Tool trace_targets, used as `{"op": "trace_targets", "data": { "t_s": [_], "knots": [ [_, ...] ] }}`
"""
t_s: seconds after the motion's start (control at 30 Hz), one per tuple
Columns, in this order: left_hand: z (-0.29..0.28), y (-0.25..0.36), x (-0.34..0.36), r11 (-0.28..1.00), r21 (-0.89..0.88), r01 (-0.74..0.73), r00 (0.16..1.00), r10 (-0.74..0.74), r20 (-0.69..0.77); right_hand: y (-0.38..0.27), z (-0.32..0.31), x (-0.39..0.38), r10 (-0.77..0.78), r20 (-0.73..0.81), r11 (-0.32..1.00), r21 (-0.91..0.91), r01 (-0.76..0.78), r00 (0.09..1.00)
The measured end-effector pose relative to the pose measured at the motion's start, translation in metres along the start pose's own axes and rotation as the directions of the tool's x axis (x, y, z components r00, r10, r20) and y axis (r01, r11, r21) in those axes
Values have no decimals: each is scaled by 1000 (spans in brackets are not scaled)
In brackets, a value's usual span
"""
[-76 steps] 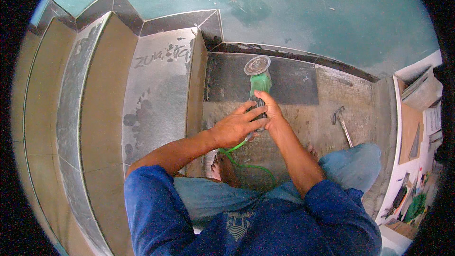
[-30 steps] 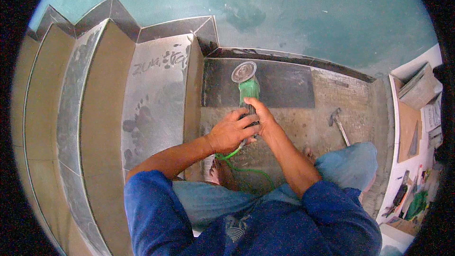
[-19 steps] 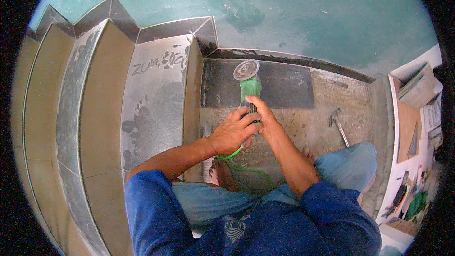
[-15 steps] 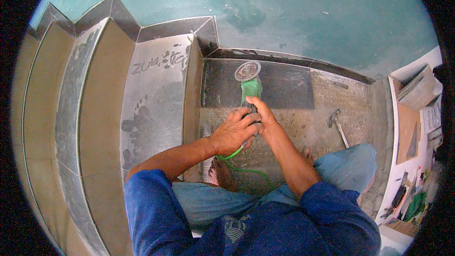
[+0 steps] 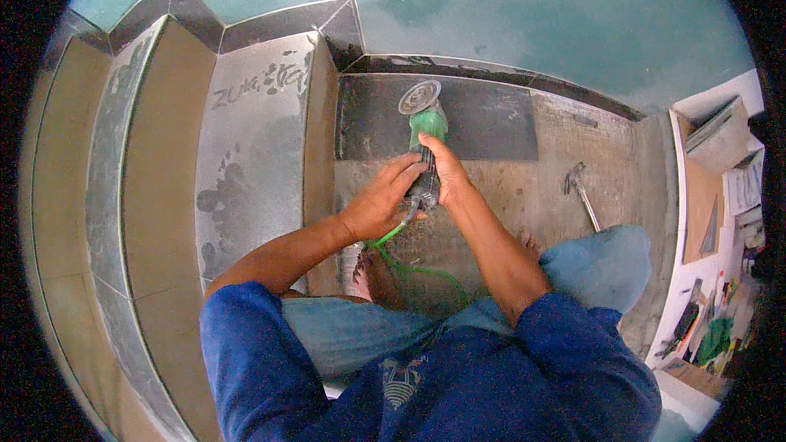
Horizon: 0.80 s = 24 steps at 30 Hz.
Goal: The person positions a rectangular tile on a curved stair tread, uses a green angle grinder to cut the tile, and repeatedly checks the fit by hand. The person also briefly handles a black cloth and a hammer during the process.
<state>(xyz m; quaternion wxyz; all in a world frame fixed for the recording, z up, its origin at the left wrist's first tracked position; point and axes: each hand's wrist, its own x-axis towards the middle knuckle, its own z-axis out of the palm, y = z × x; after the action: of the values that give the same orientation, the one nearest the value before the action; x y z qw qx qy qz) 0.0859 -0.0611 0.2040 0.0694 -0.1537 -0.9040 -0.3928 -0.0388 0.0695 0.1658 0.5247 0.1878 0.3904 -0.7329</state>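
An angle grinder (image 5: 426,124) with a green head and black body points away from me, its round disc (image 5: 419,97) facing up over a dark floor tile (image 5: 495,119). My right hand (image 5: 449,175) is closed round the right side of the body, thumb lying along the top. From the left, my left hand (image 5: 381,198) grips the rear of the body, with fingertips on the black casing. A green cord (image 5: 391,234) runs from the grinder's tail and loops down by my foot. Whether the disc touches the tile I cannot tell.
Tiled steps (image 5: 254,147) rise on the left, with wet smudges on the nearest tread. A teal wall (image 5: 524,24) stands ahead above a dark skirting. A hammer (image 5: 583,196) lies on the rough floor at right, and a white shelf (image 5: 692,278) holds tools.
My left hand's fingers have slid from across the top of the grinder to its left side, showing more of the black body. My right hand keeps its hold. The view has shifted slightly.
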Motion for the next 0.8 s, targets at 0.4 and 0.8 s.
{"op": "trace_targets", "data": {
  "t_s": [0.4,0.8],
  "knots": [
    [8,10,-2,997,33,70,998,-70,3,0,-2,4,-143,-69,981,122,151,987],
    [16,1,0,997,67,26,998,-30,60,-3,-12,7,-129,-16,986,101,130,991]
  ]
}}
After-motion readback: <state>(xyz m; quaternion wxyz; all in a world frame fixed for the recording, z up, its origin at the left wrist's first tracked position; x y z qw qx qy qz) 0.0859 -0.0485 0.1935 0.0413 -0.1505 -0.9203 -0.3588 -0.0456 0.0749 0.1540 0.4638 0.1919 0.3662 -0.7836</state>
